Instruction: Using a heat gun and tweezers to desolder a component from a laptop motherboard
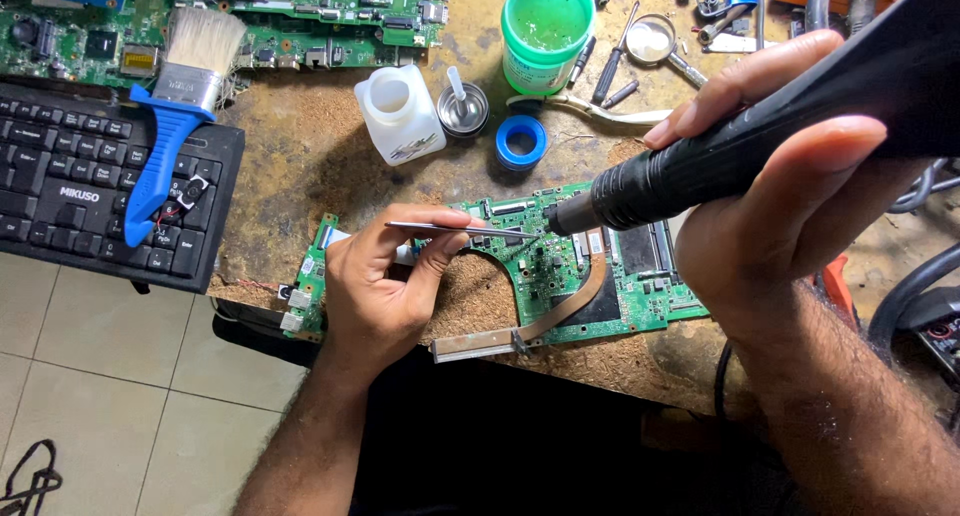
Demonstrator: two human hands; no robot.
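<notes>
Left hand (375, 286) pinches tweezers (460, 230), tips over the green circuit board (560, 276). Right hand (790, 196) grips a black hot-air wand (720, 166), nozzle just above the same board.

A worn wooden workbench (300, 166), its brown top scuffed and stained, is seen filling most of the view, and it is lit evenly by soft light with only faint shadows cast. Below its near edge at the left, a floor of pale square tiles (110, 376) with thin dark joints is shown. A loop of black strap (30, 481) is seen lying on the tiles in the bottom left corner
</notes>
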